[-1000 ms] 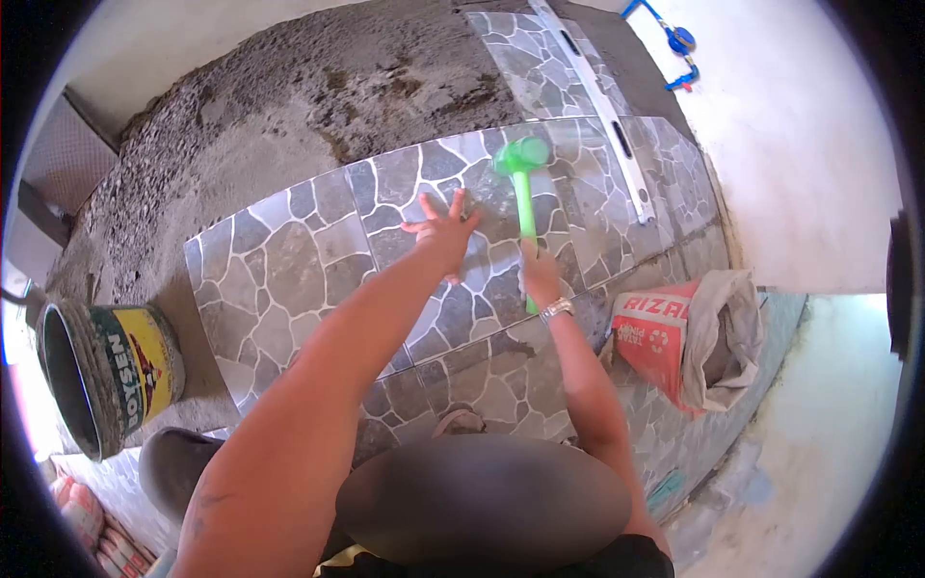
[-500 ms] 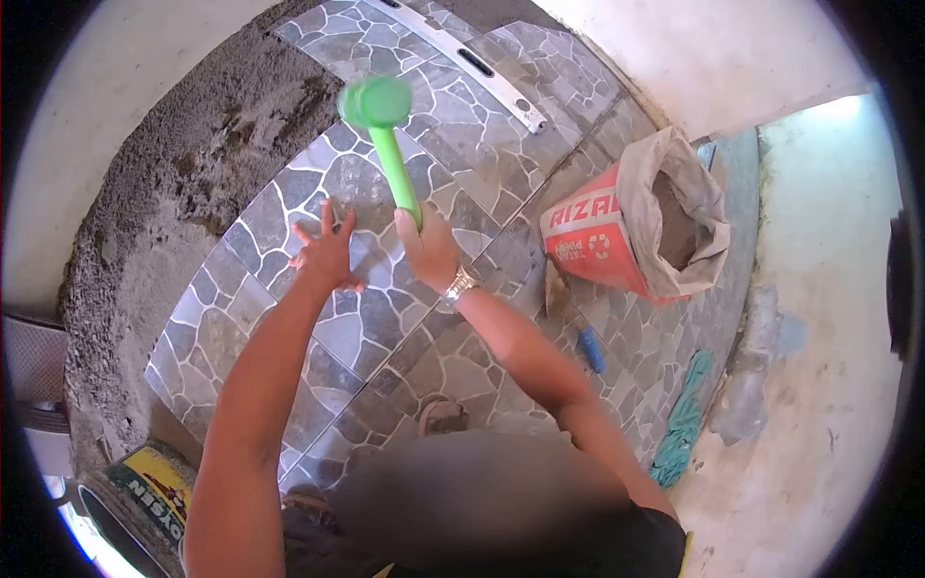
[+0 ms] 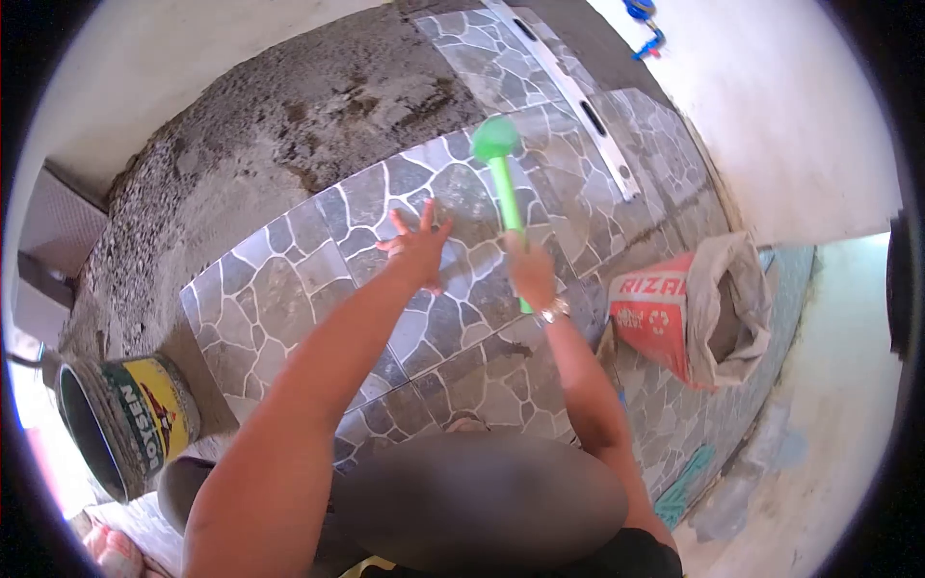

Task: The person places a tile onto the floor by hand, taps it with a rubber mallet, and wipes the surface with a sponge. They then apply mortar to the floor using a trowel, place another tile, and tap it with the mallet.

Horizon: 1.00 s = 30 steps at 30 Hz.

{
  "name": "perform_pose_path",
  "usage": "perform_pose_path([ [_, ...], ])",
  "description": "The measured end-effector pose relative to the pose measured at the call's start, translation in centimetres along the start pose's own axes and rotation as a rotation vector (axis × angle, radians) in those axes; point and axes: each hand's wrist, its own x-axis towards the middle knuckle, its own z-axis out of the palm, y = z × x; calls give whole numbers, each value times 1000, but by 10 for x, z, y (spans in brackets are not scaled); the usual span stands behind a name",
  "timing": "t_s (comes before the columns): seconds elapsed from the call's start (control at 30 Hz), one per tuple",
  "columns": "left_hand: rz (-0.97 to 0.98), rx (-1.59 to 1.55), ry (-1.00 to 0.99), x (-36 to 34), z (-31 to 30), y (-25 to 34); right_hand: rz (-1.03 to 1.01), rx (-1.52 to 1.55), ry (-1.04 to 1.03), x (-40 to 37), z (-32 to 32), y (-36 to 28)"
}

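Note:
My left hand (image 3: 416, 252) lies with its fingers spread on a grey stone-patterned tile (image 3: 462, 197). To its right, my right hand (image 3: 532, 274) is wrapped round the light green handle of a mallet (image 3: 495, 141). The mallet's green head is over the tiles, beyond both hands, slightly blurred; whether it touches the surface I cannot tell. A long silver level (image 3: 568, 91) lies on the tiles to the right of the mallet head.
Rough grey mortar (image 3: 318, 106) borders the tiles at the upper left. An open red and white sack (image 3: 665, 313) stands at the right. A bucket (image 3: 159, 409) sits at the lower left. Teal cloth (image 3: 686, 486) lies at the lower right, and a blue valve (image 3: 640, 10) is on the wall.
The view has shifted, so the tiles, level and sack appear lower and further right, with more of the bucket showing. Both hands remain near the same tiles, the mallet still in my right hand.

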Motion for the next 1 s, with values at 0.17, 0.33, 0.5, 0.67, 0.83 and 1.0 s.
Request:
perform_pose_path([
  [0.17, 6, -16, -17, -4, 1, -4, -113, 243, 129, -14, 3, -23],
  [0.33, 0, -3, -17, -1, 5, -3, -553, -470, 186, 12, 6, 21],
  [0.5, -4, -29, 26, 3, 14, -6, -58, 167, 53, -16, 0, -35],
  [0.67, 2, -1, 54, 5, 20, -6, -48, -210, -42, 9, 20, 58],
  [0.83, 26, -37, 78, 5, 21, -8, -25, 406, -82, -21, -17, -49],
  [1.0, -25, -101, 110, 4, 32, -9, -505, -307, 65, 17, 15, 58],
])
